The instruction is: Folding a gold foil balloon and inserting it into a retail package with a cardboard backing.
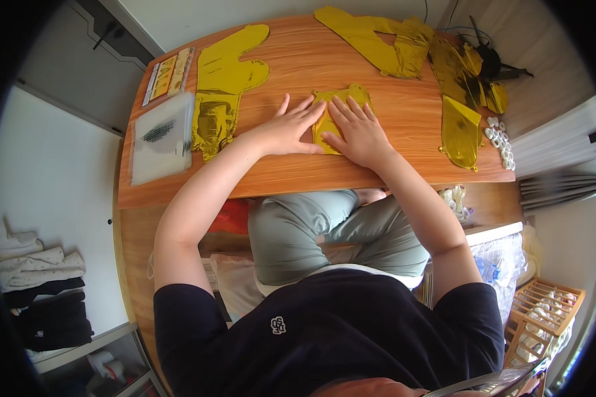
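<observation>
A flat piece of shiny gold foil (360, 91), which looks like a deflated foil balloon folded small, lies on the wooden table in front of me. Both hands rest palm down on it. My left hand (286, 134) has its fingers stretched over the foil's left side, thumb toward the near edge. On the right side lies my right hand (361, 137), fingers spread and pointing away from me. The fingertips of the two hands nearly meet near the foil's far part. Much of the foil is hidden under them.
More flat gold foil balloons lie at the left (230, 66), far right (407, 53) and right (460, 135). Clear plastic sleeves (162, 142) and printed cards (169, 76) sit at the left edge. White rings (500, 142) and a black device with antennas (490, 63) stand at the right edge.
</observation>
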